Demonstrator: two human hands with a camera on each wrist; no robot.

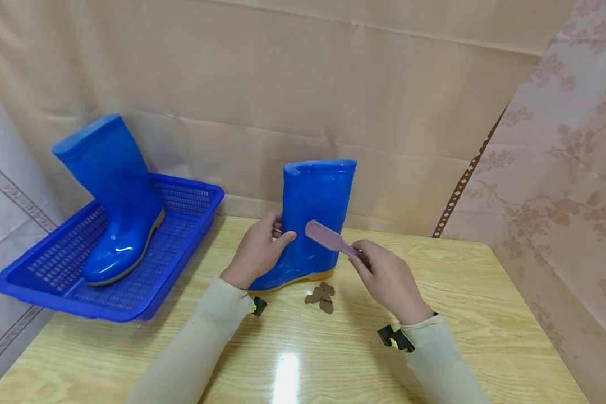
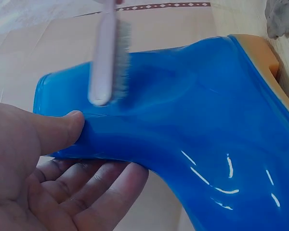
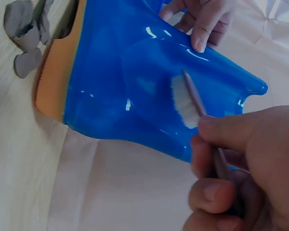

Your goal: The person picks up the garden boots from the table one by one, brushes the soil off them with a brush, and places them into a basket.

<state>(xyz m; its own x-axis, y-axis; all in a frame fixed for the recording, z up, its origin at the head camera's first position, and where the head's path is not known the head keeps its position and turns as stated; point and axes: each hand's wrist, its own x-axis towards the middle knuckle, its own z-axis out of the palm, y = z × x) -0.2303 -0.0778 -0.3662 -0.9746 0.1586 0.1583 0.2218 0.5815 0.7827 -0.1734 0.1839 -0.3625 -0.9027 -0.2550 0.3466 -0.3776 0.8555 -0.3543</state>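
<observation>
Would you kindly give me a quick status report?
Left hand grips blue boot. Right hand holds brush against it. Dirt clumps beside sole.

Right hand [image 3: 241, 178] grips brush [image 3: 185, 103]; bristles touch blue boot [image 3: 125, 72].

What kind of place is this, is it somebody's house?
Probably a makeshift indoor work corner, not clearly a home: a wooden table hemmed in by hung cloth sheets, with a blue boot being brushed and a plastic basket alongside.
</observation>
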